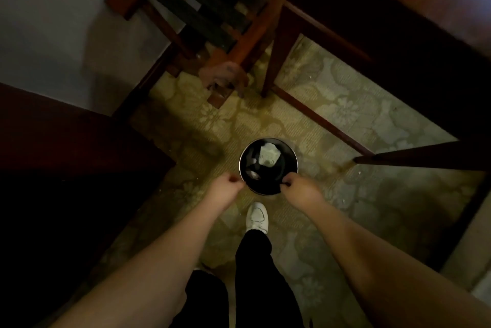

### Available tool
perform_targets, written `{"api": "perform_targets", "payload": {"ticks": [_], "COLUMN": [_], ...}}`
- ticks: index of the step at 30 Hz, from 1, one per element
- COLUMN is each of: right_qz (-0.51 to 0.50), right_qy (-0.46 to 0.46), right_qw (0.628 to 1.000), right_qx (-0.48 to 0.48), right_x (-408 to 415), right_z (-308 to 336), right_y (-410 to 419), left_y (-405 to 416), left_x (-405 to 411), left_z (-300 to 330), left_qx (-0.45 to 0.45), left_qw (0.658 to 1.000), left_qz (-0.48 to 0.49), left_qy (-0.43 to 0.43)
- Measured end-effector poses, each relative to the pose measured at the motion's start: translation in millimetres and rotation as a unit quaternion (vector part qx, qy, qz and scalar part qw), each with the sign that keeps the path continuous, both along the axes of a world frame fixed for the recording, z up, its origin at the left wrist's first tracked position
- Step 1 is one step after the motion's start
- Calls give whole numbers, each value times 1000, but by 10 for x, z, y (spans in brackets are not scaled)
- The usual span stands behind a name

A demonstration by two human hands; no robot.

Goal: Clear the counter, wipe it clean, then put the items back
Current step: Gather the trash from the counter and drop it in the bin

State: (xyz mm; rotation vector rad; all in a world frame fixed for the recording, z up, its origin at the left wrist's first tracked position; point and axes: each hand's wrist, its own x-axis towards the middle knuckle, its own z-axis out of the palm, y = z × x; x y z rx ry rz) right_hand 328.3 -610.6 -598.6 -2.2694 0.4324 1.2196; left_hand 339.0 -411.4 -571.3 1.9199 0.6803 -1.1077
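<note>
One round bin (268, 189); one chair (212, 17); one white shoe (257, 217); two hands.

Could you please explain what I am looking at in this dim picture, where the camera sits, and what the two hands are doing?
There is no machine here: a person wears one wide-angle camera on the head, so you look down along both bare forearms to the floor. The left hand and the right hand each have curled fingers at the near rim of a small round black bin with a metal rim, one on each side; the grip seems to be on the rim or a dark liner, which is too dark to tell apart. Inside lies a pale crumpled scrap of paper. The bin stands on yellowish flower-patterned flooring. Below it are a white shoe and dark trousers. A wooden slatted chair and dark wooden table legs stand beyond.
</note>
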Motion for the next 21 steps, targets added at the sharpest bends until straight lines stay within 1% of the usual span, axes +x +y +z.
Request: {"api": "perform_targets", "payload": {"ticks": [3,7,14,21], "right_qz": [65,161,248,343], "right_qy": [-19,-49,-149,-241], "right_qw": [998,986,957,906], "right_qx": [5,9,18,66], "right_x": [56,203,390,322], "right_z": [407,1024,2077,3064], "right_y": [125,341,952,1816], "left_y": [194,499,1118,1803], "left_x": [-5,-13,-287,-788], "left_z": [451,1081,2204,3245], "left_qx": [6,37,84,135], "left_qw": [999,995,981,949], "left_qz": [-21,-34,25,79], "left_qy": [-40,-82,-175,-273]}}
